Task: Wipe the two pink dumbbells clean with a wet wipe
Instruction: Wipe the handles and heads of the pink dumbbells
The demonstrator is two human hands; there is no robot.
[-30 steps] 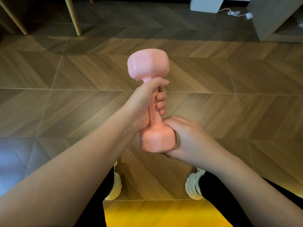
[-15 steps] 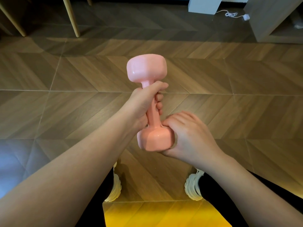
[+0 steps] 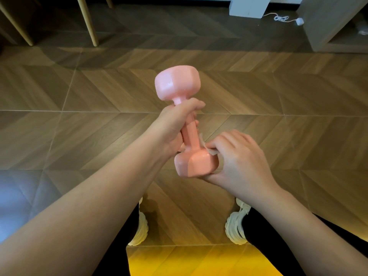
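Pink dumbbell (image 3: 190,136) is held in the air in front of the person, above the wood-pattern floor (image 3: 99,120), roughly upright, with the top head tipped a bit to the left and away

Only one dumbbell in view

Left hand (image 3: 175,126): wrapped tight round the upper part of the handle, just under the top head. Thumb lies across the top of the fist, fingertips show on the right side of the handle. Full closed grip

Right hand (image 3: 241,160): cupped against the right side of the lower head, fingers curled over its upper edge, thumb running along underneath. It pins a wet wipe (image 3: 209,151) against the head. Only a small pale crumpled bit of the wipe shows, between the fingertips and the base of the handle; the rest is hidden under the palm, so can't tell how much of the head it covers

Lower head looks glossy on the faces toward the camera

Below the arms: black trouser legs, two pale chunky shoes (image 3: 236,226) on the floor, and a yellow patch (image 3: 199,261) at the bottom edge

Far side: wooden furniture legs (image 3: 87,22) top left, white cable (image 3: 280,17) on the floor top right, beside a grey cabinet (image 3: 326,22)
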